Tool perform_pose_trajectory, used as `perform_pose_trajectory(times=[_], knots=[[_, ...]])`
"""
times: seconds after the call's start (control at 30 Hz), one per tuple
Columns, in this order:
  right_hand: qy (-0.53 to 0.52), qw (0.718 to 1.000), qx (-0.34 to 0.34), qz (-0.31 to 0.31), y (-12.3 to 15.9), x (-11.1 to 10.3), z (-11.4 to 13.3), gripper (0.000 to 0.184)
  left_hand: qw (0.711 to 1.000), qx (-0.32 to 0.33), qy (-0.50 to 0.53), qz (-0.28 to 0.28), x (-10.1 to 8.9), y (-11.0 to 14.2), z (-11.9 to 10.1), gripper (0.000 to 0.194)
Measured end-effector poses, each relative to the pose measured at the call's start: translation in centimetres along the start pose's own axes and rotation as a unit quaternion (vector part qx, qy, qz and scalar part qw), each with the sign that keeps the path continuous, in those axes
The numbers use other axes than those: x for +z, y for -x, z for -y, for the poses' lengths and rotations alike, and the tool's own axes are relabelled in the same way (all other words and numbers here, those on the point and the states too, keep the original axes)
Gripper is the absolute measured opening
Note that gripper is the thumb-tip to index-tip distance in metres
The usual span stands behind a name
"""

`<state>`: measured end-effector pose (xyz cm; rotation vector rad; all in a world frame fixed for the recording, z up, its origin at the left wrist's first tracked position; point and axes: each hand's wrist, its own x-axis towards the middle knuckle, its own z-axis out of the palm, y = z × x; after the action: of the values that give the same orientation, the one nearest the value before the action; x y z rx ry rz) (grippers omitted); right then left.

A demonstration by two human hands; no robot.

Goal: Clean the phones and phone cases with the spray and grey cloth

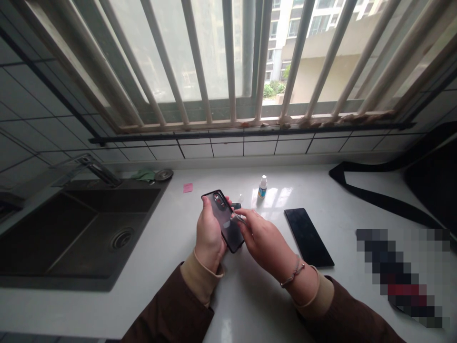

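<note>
My left hand (210, 228) is wrapped round a translucent phone case (232, 237) with a dark rim and a camera cutout, tilted up above the counter. My right hand (262, 238) pinches a small pale grey cloth (238, 219) against the right side of the case's back. Part of the cloth is hidden under the fingers. Just behind the case lies a small dark object (236, 206), mostly covered, whose kind I cannot make out. To the right of my right hand a black phone (310, 237) lies flat. A small white dropper bottle (263, 187) with a blue label stands farther back.
On the left a dark sink (89, 233) with a faucet (102, 171) is set into the white counter (160, 295). A pink sticky note (187, 187) lies near its corner. At right are a black strap (385, 200) and a blurred-out item (400, 276). A barred window rises behind.
</note>
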<state>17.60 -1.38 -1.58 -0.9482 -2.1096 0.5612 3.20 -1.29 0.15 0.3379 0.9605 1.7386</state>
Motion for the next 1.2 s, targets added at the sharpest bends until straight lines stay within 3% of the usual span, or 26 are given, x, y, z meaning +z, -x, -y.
perform_pose_trajectory(times=[0.27, 0.7, 0.93, 1.03, 1.1, 1.2], knots=[[-0.042, 0.998, 0.051, 0.024, 0.3, -0.1, 0.0, 0.025, 0.990, 0.133, 0.013, -0.054, -0.1, -0.6, -1.0, 0.061], [-0.103, 0.994, 0.011, 0.037, 0.1, -0.8, 1.0, 0.020, 0.981, 0.184, -0.011, -0.064, 0.4, 0.2, -0.9, 0.063], [-0.189, 0.977, 0.043, 0.091, 0.2, -1.2, 1.2, 0.022, 0.975, 0.205, -0.018, -0.085, 0.3, 0.0, -0.8, 0.060], [-0.277, 0.951, 0.093, 0.096, 0.2, -0.8, 0.9, 0.023, 0.978, 0.193, -0.007, -0.081, 0.0, -0.2, -0.8, 0.061], [-0.379, 0.909, 0.151, 0.079, 0.1, -0.5, 0.5, 0.028, 0.984, 0.163, 0.003, -0.074, -0.1, -0.3, -0.8, 0.060], [-0.478, 0.847, 0.228, -0.041, -0.5, -0.3, -0.7, 0.039, 0.995, 0.091, 0.012, -0.041, 0.1, -0.3, -0.9, 0.058]])
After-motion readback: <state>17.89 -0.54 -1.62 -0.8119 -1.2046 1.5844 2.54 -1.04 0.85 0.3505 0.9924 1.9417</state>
